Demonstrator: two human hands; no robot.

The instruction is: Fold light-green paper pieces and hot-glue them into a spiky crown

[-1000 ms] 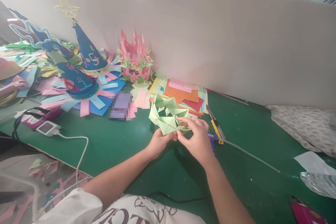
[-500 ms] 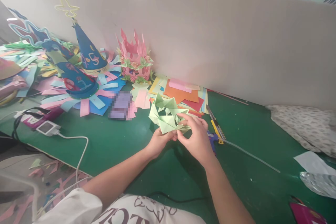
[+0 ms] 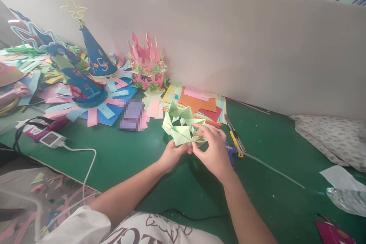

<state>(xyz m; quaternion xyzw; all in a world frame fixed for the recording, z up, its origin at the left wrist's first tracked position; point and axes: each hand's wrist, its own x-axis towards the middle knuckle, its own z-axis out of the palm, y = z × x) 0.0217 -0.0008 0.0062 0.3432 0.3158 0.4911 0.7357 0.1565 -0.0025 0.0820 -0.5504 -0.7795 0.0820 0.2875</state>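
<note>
A ring of folded light-green paper [image 3: 180,134], with pointed folds around its top, is held above the green table between both hands. My left hand [image 3: 175,155] grips its lower front edge from below, fingers partly hidden under the paper. On the right side, my right hand [image 3: 212,145] pinches the ring, thumb at the front and fingertips over the folds. Just behind my right hand lies a blue glue gun [image 3: 230,152], partly covered, with a long clear glue stick [image 3: 274,169] reaching to the right. A yellow utility knife [image 3: 236,139] rests beside it.
A pink folded-paper crown [image 3: 146,61] stands at the back near the partition. Blue cone hats [image 3: 98,55] and paper strips fill the left. Coloured paper sheets [image 3: 197,101] lie behind the ring. A white charger [image 3: 53,139] with its cable sits left; a patterned cloth [image 3: 328,137] lies right.
Both hands and the green paper ring stay almost exactly where they were. In the background beyond the partition, a person's arm has gone from view.
</note>
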